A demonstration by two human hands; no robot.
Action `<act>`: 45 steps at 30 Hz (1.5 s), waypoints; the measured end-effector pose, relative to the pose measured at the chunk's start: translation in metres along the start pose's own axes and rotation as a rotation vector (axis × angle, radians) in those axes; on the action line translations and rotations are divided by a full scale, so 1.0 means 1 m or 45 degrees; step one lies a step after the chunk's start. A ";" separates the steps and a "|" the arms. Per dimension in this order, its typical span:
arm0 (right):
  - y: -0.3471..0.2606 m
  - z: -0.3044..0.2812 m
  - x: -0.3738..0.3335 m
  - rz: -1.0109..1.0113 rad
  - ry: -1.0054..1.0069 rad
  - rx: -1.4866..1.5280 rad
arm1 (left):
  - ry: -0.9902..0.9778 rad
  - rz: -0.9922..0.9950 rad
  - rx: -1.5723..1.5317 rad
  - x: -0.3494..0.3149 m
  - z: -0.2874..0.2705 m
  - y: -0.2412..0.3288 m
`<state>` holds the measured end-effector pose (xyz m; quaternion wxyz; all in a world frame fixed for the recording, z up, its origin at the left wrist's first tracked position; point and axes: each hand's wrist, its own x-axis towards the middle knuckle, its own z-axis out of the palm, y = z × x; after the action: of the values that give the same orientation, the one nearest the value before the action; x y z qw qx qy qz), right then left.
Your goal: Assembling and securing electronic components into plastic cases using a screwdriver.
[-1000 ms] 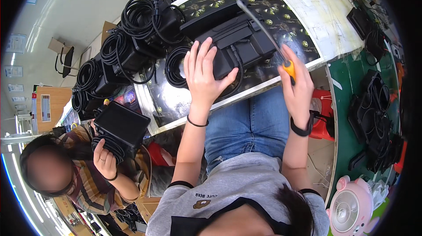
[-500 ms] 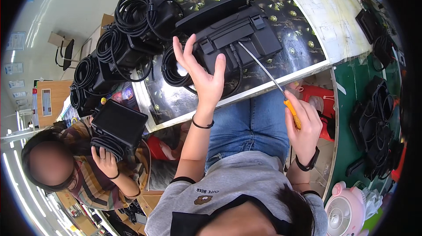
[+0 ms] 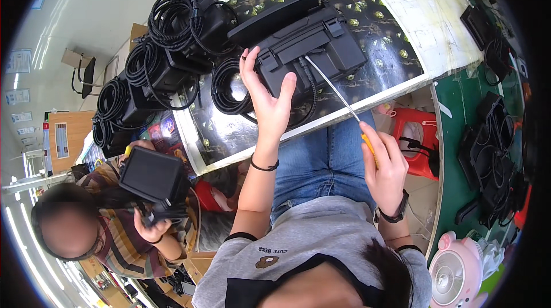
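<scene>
A black plastic case [image 3: 313, 44] with a latched front lies on the table, a black ribbed cable [image 3: 310, 81] coming off its near side. My left hand [image 3: 270, 101] rests against the case's left end, thumb and fingers stretched apart. In my right hand [image 3: 387, 162] is a screwdriver with a yellow-orange handle [image 3: 369, 146]. Its long metal shaft [image 3: 336, 87] slants up and left, and the tip meets the front of the case next to the cable's entry. Coiled black cable [image 3: 229, 87] lies left of my left hand.
More black cases with coiled cables [image 3: 172, 21] line the left side. A co-worker [image 3: 138, 233] at lower left handles a black box [image 3: 150, 173]. At right, a green surface [image 3: 453, 113] carries black parts [image 3: 491, 153] and a pink fan [image 3: 456, 273]. A red stool [image 3: 422, 127] stands beneath.
My left fingers have drawn in toward the case's left end. My right hand and the screwdriver handle have shifted slightly left. The co-worker's box has turned and their hand has moved.
</scene>
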<state>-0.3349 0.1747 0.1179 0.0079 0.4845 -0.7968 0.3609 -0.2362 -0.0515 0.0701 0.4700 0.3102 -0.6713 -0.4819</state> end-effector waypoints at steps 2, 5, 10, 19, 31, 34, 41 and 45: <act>-0.003 0.001 -0.001 0.118 -0.103 0.242 | -0.002 0.018 0.024 0.000 0.000 -0.003; 0.001 0.003 0.000 0.124 -0.122 0.383 | -0.007 0.045 0.053 0.000 0.000 -0.004; -0.004 0.006 -0.005 0.119 -0.118 0.253 | -0.007 0.072 0.061 0.000 -0.001 -0.007; -0.007 0.007 -0.007 -0.017 -0.074 -0.199 | 0.011 0.055 0.025 -0.001 0.001 -0.008; -0.013 0.013 -0.014 -0.012 -0.103 -0.133 | 0.031 0.079 0.106 -0.002 0.001 -0.005; -0.011 0.013 -0.017 0.037 -0.172 -0.104 | 0.036 0.093 0.097 -0.003 0.001 -0.006; -0.005 0.014 -0.011 -0.073 -0.018 -0.227 | 0.046 0.073 0.088 -0.004 0.002 -0.008; -0.005 0.012 -0.008 -0.030 -0.024 -0.056 | 0.050 0.060 0.052 -0.004 0.002 -0.004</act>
<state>-0.3224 0.1724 0.1090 0.0151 0.4971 -0.7988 0.3385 -0.2368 -0.0484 0.0646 0.4881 0.3132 -0.6786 -0.4508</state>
